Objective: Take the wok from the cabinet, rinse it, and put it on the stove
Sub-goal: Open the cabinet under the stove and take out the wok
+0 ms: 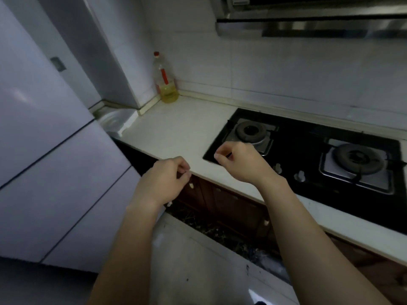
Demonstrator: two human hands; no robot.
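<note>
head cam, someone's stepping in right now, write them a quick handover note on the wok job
Left hand: loosely curled, holding nothing, over the counter edge above the cabinet doors.
Right hand: loosely curled, holding nothing, over the near left corner of the gas stove.
Wok: not in view. Cabinet doors look closed.
Both burners, left and right, are bare. No sink in view.
Done: nothing visible.
Left: open the cabinet, take out the wok, rinse it, set it on a burner.
</note>
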